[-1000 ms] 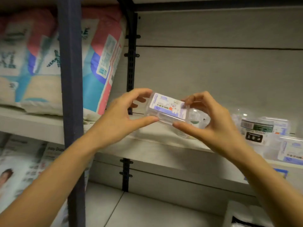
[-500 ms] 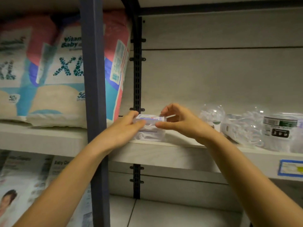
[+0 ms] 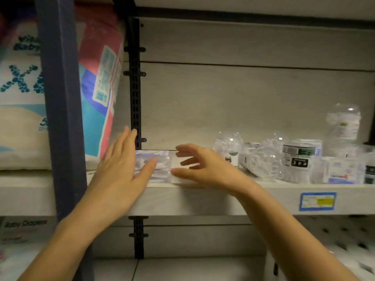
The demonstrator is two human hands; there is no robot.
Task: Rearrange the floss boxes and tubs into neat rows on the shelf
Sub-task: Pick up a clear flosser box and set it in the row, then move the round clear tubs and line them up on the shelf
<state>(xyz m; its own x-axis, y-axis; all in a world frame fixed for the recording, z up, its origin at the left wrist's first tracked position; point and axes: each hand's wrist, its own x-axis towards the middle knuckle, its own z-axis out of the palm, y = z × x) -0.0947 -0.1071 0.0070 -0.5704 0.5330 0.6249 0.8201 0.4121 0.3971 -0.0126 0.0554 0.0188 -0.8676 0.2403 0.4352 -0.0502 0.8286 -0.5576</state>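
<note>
Floss box now sits on the shelf at its left end, close to the front edge and just right of the black slotted upright. Half a second ago I pinched this box between both hands; I have since let go of it.

My left hand is flat, with straight, spread fingers, and holds nothing. Its thumb crosses the front of the box in view. I cannot tell whether it makes contact.

My right hand is just right of the box. Its fingers are extended, loosely parted and empty, and a strip of bare shelf shows between them and the box.

The remaining stock lies toward the right end of the shelf:
- a domed clear tub;
- a labelled tub, tilted among loose clear packs;
- a flat box at the front edge;
- a tall clear tub behind.

A blue price label is on the front edge. A diaper pack stands left of the upright.
</note>
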